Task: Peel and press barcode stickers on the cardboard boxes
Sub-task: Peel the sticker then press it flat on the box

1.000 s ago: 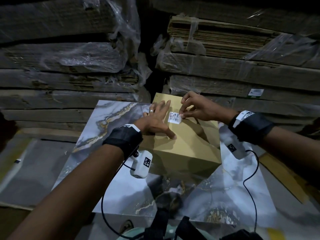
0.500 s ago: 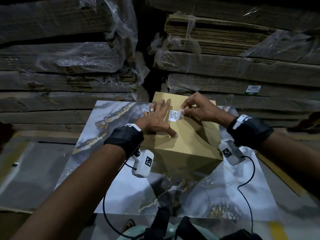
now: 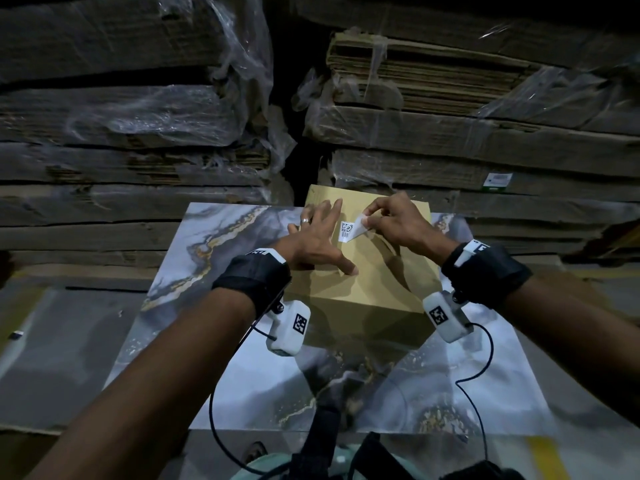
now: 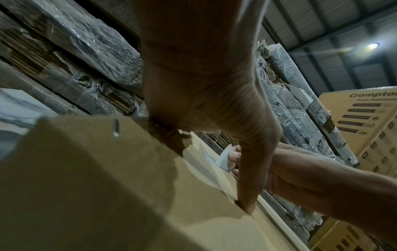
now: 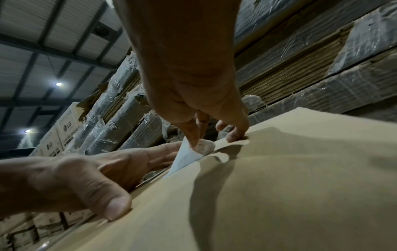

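Note:
A tan cardboard box point(image 3: 374, 282) stands on the marble-patterned table point(image 3: 242, 375). A white barcode sticker point(image 3: 347, 231) is on the box top; its left part lies on the cardboard and its right edge curls upward. My right hand point(image 3: 367, 221) pinches that raised edge between thumb and forefinger, as the right wrist view shows at the sticker point(image 5: 187, 158). My left hand point(image 3: 318, 230) lies flat on the box top just left of the sticker, fingers spread and straight, with the thumb point(image 4: 247, 186) pressing on the cardboard.
Tall stacks of flattened cardboard in plastic wrap point(image 3: 138, 116) point(image 3: 485, 133) rise right behind the table. Printed cartons point(image 4: 365, 127) stand off to the side. Cables hang from both wrist cameras over the table's near part.
The sticker lay flat under my right fingers a second ago; its right edge now stands lifted off the box, pinched by my right hand. My left hand has stayed put.

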Action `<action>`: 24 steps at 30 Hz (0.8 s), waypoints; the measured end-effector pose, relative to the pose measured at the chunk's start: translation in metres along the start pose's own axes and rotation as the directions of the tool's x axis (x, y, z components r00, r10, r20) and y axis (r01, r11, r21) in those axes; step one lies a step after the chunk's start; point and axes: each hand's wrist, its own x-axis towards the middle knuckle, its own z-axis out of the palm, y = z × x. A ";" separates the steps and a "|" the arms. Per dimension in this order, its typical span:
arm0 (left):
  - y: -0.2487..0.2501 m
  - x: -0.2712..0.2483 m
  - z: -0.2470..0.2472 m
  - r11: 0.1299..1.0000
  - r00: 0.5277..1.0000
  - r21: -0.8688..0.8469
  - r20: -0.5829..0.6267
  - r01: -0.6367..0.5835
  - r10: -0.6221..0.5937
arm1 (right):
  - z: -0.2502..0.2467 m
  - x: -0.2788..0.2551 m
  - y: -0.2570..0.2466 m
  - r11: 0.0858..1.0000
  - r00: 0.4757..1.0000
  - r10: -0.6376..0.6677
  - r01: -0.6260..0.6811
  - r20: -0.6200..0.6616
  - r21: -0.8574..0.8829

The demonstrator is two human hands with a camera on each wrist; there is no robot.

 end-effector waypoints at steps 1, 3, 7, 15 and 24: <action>0.000 0.000 0.000 1.000 1.000 -0.001 0.000 0.001 -0.001 | 0.001 -0.003 -0.002 0.999 1.000 0.026 -0.025 -0.015 0.041; -0.001 0.001 0.000 1.000 1.000 0.003 0.001 0.001 -0.001 | 0.000 -0.008 -0.007 0.991 0.997 0.073 -0.070 -0.022 0.115; 0.000 0.001 0.000 1.000 1.000 0.016 0.009 -0.005 0.005 | -0.014 -0.014 -0.015 0.994 0.993 0.052 -0.063 0.106 0.095; 0.000 0.002 -0.001 1.000 1.000 0.016 0.007 -0.006 0.006 | -0.025 -0.017 -0.011 0.861 0.915 -0.310 0.385 0.259 -0.331; -0.001 0.001 0.001 1.000 1.000 0.019 -0.013 -0.008 0.008 | -0.004 -0.010 -0.018 0.601 0.787 -0.504 0.616 0.357 -0.509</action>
